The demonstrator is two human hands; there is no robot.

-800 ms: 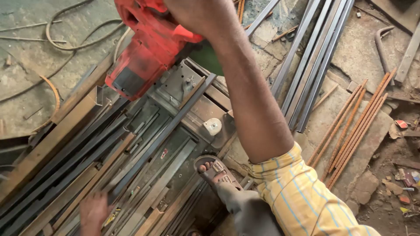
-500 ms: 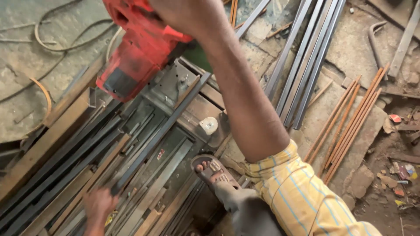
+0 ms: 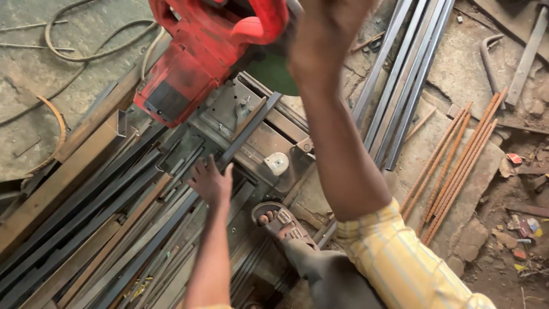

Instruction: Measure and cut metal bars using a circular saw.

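Left hand (image 3: 210, 182) moved up steel bar (image 3: 189, 201) toward red saw (image 3: 197, 57).

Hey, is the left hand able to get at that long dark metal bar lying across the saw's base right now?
Probably yes. The left hand already rests on the dark metal bar just below the red chop saw, with nothing lying between them. The right hand is up at the saw's handle, out of the way.
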